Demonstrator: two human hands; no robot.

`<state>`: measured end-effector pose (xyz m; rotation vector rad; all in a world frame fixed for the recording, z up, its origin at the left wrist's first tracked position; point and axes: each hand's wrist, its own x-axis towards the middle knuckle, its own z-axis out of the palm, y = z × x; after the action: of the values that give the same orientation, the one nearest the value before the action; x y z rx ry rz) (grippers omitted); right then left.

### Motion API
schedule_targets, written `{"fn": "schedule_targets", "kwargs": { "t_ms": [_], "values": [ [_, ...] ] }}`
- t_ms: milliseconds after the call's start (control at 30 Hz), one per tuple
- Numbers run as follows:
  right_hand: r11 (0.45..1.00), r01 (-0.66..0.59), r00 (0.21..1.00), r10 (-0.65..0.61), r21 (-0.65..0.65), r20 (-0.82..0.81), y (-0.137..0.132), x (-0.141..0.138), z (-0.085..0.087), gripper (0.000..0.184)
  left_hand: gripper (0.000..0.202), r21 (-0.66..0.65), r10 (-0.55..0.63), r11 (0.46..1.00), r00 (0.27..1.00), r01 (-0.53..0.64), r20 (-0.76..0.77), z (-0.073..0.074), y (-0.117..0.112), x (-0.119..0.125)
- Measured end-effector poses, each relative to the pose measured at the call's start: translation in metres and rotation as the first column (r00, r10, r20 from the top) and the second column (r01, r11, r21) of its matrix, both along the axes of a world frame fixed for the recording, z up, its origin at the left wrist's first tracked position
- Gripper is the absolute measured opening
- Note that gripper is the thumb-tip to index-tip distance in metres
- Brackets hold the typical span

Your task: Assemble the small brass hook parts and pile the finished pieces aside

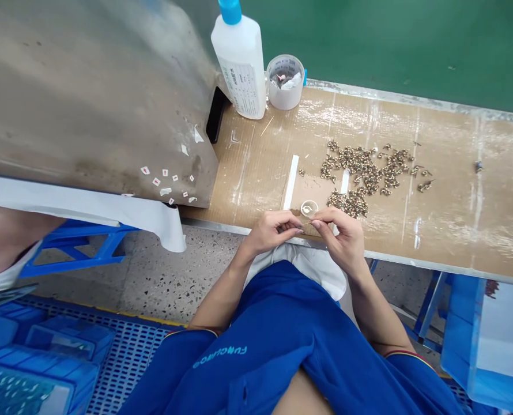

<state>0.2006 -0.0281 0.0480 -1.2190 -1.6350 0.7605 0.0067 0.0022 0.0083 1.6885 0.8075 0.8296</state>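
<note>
My right hand (345,235) pinches a thin wooden stick (307,223) that looks like a toothpick, pointing toward my left hand. My left hand (275,231) has thumb and fingers pressed together at the stick's other end; whatever small thing lies in that pinch is hidden. Just beyond my fingertips sits a small round clear dish (309,208) with a white dab in it. A loose pile of small brass-coloured metal parts (369,170) spreads to the right of the dish. Left of it, a white strip (291,182) lies on the brown work surface (447,190).
A white bottle with blue cap (241,69) and a tub of scraps (286,86) stand at the back. Another thin stick (267,125) lies before them. At left, a metal sheet (87,104) carries small white labels (165,172). Blue bins (464,340) flank me below.
</note>
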Motion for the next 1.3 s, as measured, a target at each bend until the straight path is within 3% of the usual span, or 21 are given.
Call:
{"fn": "schedule_targets", "kwargs": {
  "t_ms": [833, 1100, 1300],
  "values": [
    [0.994, -0.089, 0.991, 0.082, 0.065, 0.105, -0.001, -0.002, 0.007, 0.013, 0.011, 0.010, -0.010, 1.000, 1.000, 0.010, 0.009, 0.001, 0.000, 0.000],
    [0.999, -0.016, 0.999, 0.015, 0.041, 0.045, -0.002, 0.004, 0.006, 0.011, 0.012, 0.015, 0.009, 1.000, 1.000, -0.009, 0.017, 0.000, 0.000, -0.001],
    [0.993, 0.104, 0.994, -0.105, 0.055, 0.017, 0.001, 0.009, 0.007, 0.014, 0.010, 0.046, 0.020, 0.999, 0.999, -0.022, 0.037, -0.001, 0.002, 0.000]
  ]
}}
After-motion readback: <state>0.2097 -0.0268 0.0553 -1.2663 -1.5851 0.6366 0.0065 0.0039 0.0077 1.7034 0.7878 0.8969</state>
